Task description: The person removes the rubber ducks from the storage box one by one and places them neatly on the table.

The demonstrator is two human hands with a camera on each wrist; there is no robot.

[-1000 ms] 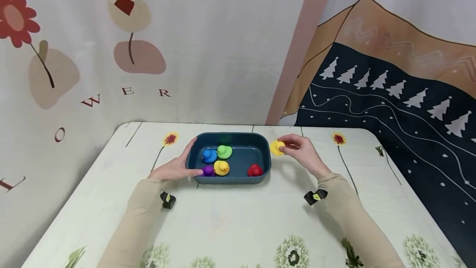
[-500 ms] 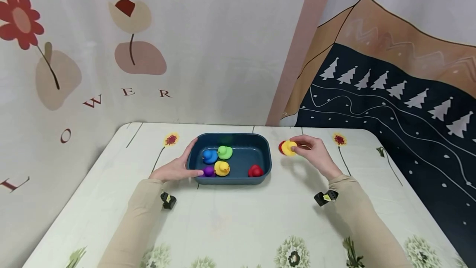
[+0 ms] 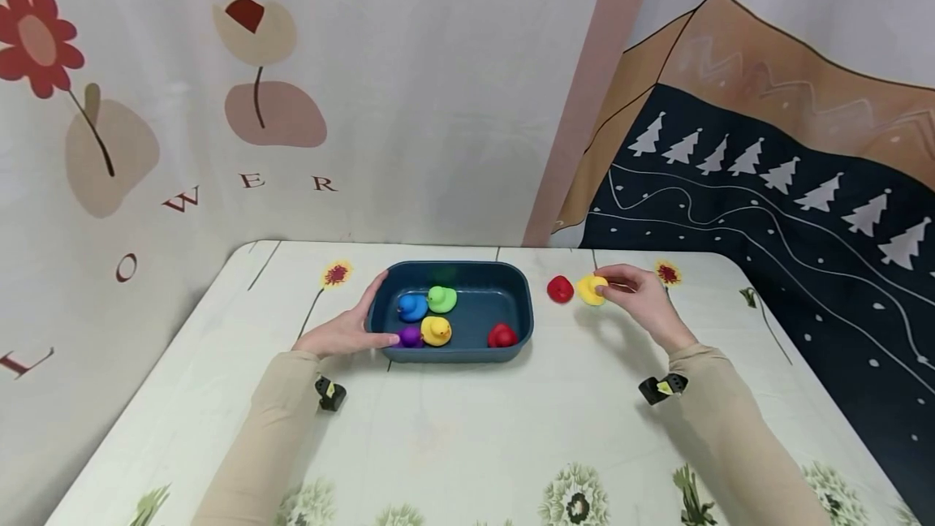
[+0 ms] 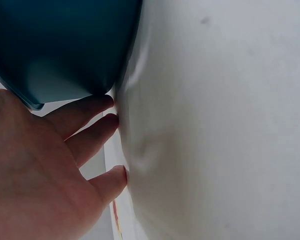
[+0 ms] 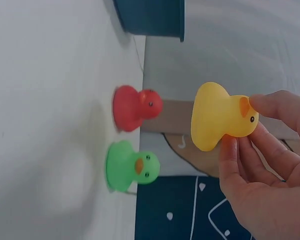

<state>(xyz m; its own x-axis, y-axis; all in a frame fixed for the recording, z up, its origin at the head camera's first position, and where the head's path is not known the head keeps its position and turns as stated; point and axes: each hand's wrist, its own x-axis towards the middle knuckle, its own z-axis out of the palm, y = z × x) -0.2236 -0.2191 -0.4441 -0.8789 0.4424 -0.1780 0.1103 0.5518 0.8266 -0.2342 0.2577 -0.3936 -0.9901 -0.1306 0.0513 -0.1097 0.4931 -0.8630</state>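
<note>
A dark blue bin (image 3: 475, 354) stands on the table, holding a blue duck (image 3: 412, 308), a green duck (image 3: 441, 299), a yellow duck (image 3: 436, 331), a purple duck (image 3: 411, 337) and a red duck (image 3: 501, 336). My left hand (image 3: 346, 331) grips its left end, thumb over the rim; in the left wrist view several fingers reach below the bin. Right of the bin, my right hand (image 3: 643, 299) pinches another yellow rubber duck (image 5: 212, 117) by the head, above the table. Another red duck (image 5: 130, 107) and another green duck (image 5: 125, 166) sit beneath it; the head view hides this green one.
The table (image 3: 467, 445) wears a flower-print cloth, its far edge close behind the bin. A pale printed curtain (image 3: 438, 104) hangs behind, and a dark tree-print cloth (image 3: 803, 250) covers the right side.
My right hand has carried the yellow duck rightward, away from the bin, uncovering the red duck on the table. My left hand and the bin stay put.
</note>
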